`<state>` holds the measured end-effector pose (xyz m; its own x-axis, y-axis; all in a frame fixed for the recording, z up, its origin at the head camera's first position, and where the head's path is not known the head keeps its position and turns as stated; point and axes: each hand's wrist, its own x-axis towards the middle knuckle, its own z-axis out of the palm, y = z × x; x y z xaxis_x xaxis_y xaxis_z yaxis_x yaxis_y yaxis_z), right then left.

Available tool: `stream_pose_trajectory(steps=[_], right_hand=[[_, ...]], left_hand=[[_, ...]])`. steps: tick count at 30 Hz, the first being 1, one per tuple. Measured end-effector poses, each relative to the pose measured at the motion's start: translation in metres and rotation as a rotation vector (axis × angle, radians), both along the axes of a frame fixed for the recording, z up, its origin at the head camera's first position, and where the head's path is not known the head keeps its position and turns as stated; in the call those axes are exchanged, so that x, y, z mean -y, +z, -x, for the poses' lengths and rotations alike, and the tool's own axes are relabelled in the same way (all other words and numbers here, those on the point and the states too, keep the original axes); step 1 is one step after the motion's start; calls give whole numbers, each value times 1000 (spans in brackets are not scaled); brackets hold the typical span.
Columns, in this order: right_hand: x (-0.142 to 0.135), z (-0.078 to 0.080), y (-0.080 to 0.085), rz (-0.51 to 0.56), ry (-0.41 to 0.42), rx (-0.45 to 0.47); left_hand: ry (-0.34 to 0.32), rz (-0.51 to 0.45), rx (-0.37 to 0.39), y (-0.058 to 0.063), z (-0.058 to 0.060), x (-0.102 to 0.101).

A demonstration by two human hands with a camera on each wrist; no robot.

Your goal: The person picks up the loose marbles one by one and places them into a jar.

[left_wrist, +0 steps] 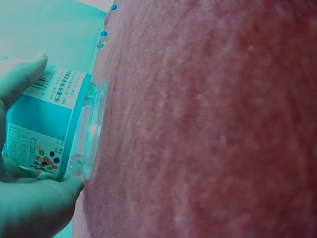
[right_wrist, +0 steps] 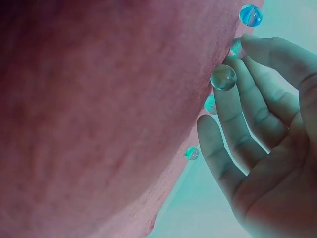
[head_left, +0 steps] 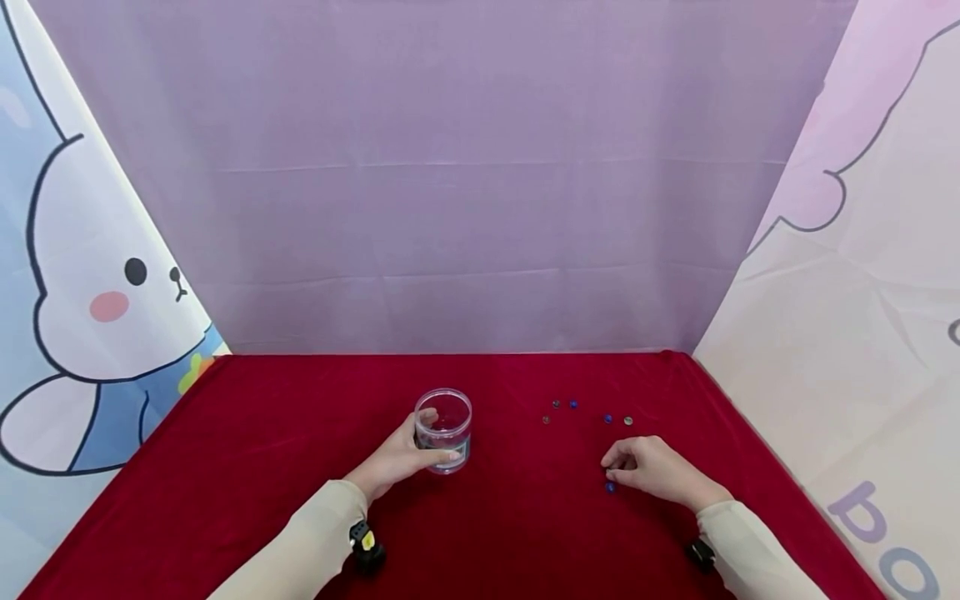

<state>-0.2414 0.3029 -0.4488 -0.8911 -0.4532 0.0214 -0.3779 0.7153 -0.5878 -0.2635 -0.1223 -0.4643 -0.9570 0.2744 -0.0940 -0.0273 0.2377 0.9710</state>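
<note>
On red cloth (head_left: pixel 510 533), marbles (head_left: pixel 608 419) lie near the right hand (head_left: pixel 658 472); curtain (head_left: pixel 480 217) behind.

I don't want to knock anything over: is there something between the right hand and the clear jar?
Nothing visible is: the straight stretch between the right hand and the clear jar shows only red cloth. Five marbles lie farther back, off that line; one blue marble lies close by the hand.

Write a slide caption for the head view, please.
Left hand holding a clear jar, right hand beside a blue marble on red cloth.
</note>
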Motion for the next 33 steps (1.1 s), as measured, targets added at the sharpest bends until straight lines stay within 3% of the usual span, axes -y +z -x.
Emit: stream_pose_trajectory(steps=[13, 21, 27, 33], right_hand=[[1, 0, 8, 4, 6, -37], [6, 0, 15, 63, 17, -1], [9, 3, 14, 23, 17, -9], [17, 8, 15, -35, 67, -44]], left_hand=[[9, 17, -6, 0, -2, 0], [8, 7, 0, 1, -1, 0], [-3, 2, -1, 0, -1, -1], [2, 2, 3, 1, -1, -1]])
